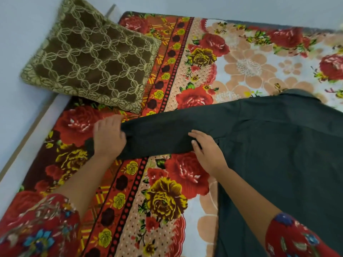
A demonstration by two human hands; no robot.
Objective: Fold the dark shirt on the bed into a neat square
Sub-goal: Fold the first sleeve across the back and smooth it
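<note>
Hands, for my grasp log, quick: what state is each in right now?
Left hand: closed, gripping the sleeve of the dark shirt at its cuff end.
Right hand: open, fingers straight, pressing the sleeve flat.

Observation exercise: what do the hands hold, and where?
The left hand grips the sleeve of the dark fabric shirt near the cuff; right hand rests flat on it.

Soft, even indoor light; a slightly blurred wide-angle view.
Shadows are faint and diffuse. The dark shirt (269,145) right of the right hand (207,151) shows almost no fold detail. The left hand (109,136) is smeared by motion, and the pattern of the bed (167,201) below both hands looks soft and stretched.
</note>
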